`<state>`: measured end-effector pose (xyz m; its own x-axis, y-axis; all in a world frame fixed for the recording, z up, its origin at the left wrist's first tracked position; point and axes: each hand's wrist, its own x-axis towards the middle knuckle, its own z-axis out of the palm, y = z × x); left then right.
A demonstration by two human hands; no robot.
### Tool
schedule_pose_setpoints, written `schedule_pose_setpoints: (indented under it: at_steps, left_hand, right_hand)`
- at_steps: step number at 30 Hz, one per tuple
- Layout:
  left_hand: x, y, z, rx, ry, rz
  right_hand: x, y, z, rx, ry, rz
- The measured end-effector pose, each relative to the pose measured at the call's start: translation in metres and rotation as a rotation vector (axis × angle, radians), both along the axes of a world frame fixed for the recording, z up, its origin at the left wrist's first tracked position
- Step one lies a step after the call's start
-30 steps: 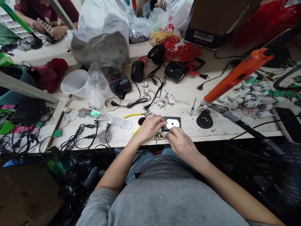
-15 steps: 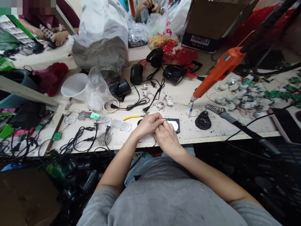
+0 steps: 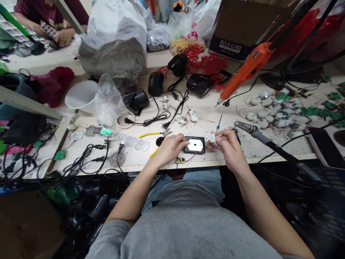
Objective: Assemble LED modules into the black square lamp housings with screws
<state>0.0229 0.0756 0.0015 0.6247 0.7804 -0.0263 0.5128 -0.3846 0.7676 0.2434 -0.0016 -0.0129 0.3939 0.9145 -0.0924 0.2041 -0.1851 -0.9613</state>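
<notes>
Left hand [image 3: 172, 148], its grip unclear, should steady the frame [image 3: 200, 151] near the table's [image 3: 145, 163] front edge; right hand [image 3: 230, 145] pinches a white part [image 3: 212, 139].

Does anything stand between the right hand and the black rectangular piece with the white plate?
Nothing separate is visible in between. The right hand is just to the right of the black rectangular piece, with only the small, blurred whitish part in its fingers facing it.
</notes>
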Motion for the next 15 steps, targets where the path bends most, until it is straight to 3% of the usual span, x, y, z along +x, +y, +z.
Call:
schedule_pose_setpoints:
  at_steps: [6, 10, 15]
  left_hand:
    - [0.002, -0.010, -0.003, 0.103, 0.049, 0.000]
    - [0.003, -0.012, -0.004, 0.118, 0.046, 0.010]
    - [0.003, -0.014, -0.006, 0.132, 0.056, 0.015]
  right_hand:
    - [-0.013, 0.008, 0.007, -0.156, -0.280, 0.264]
    - [-0.025, 0.014, 0.016, -0.168, -0.472, 0.244]
    - [-0.038, 0.020, 0.016, -0.123, -0.943, 0.203]
